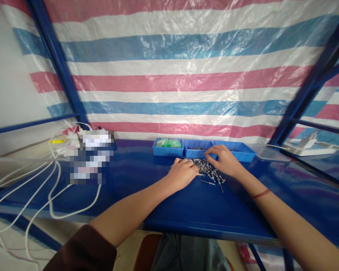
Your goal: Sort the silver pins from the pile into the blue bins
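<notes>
- Fairly bright, diffuse light; its source lies out of view.
- White glare streaks and crinkled highlights across the red, white and blue striped plastic sheet (pixel 186 82).
- Hazy reflections on the glossy blue desk (pixel 192 212); darker below its front edge.
- Slight softness, blurring fine edges in the pile of thin silver metal pins (pixel 210 171).
- Wide-angle stretching towards the edges.
- Coarse pixelation hides a patch at left.

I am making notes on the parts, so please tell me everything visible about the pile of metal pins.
The pile of metal pins is a tangle of slim, shiny, silvery pieces, some with a thicker section. It lies on the blue table, before the blue bins. The left hand covers its left side; the right hand is close by.
</notes>
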`<state>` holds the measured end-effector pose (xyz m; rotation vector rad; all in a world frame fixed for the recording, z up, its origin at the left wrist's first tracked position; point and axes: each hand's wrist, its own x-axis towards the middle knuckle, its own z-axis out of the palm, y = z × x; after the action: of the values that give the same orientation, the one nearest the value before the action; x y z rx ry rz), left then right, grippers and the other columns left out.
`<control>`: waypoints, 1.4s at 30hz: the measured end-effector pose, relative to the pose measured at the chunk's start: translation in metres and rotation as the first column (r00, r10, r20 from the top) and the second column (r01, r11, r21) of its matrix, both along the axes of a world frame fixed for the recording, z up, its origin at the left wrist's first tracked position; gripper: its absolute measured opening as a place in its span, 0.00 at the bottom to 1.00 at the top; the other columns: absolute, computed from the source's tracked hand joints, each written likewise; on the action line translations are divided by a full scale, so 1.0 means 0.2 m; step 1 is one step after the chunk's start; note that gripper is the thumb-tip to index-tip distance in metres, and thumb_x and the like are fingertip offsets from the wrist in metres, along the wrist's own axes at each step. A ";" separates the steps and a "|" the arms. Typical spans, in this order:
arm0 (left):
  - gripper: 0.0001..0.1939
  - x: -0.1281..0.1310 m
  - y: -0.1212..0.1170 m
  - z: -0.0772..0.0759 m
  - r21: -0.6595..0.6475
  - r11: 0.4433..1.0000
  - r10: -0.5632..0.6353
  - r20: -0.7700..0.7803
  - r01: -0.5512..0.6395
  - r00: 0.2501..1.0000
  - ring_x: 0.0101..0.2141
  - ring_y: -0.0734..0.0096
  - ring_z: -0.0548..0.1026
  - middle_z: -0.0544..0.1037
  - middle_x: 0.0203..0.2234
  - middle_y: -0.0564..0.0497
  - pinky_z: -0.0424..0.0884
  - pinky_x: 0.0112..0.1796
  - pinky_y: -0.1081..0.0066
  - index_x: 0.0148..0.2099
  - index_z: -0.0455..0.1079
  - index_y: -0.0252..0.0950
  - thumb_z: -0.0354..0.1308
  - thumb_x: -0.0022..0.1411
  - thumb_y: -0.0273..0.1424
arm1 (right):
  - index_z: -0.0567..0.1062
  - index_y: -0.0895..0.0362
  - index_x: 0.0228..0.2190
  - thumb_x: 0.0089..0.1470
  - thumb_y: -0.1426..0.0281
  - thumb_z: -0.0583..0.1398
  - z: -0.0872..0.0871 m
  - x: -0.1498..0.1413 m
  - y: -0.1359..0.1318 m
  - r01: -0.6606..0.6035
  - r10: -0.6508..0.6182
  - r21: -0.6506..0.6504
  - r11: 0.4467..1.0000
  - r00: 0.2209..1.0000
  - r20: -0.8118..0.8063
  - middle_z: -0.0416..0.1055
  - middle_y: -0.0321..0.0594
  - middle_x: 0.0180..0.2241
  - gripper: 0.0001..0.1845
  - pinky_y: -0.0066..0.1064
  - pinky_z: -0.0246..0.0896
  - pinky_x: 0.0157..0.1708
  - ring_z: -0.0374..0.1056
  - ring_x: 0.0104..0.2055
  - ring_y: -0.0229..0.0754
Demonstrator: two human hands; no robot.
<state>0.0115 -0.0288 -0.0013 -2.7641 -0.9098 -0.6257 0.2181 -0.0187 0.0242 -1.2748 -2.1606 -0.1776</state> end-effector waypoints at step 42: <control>0.08 0.00 0.04 0.04 -0.308 0.936 0.056 0.607 0.169 0.793 0.33 0.71 0.71 0.73 0.30 0.50 0.65 0.37 0.72 0.36 0.70 0.34 0.52 0.60 0.33 | 0.70 0.57 0.27 0.51 0.64 0.57 0.04 -0.19 -0.12 -0.246 0.172 -0.123 0.962 0.887 -0.429 0.67 0.36 0.24 0.09 0.30 0.58 0.26 0.62 0.26 0.37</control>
<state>0.0110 -0.0209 0.0074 -2.9343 -1.1439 -1.5803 0.1792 -0.0422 0.0314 -1.0433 -1.9484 0.3522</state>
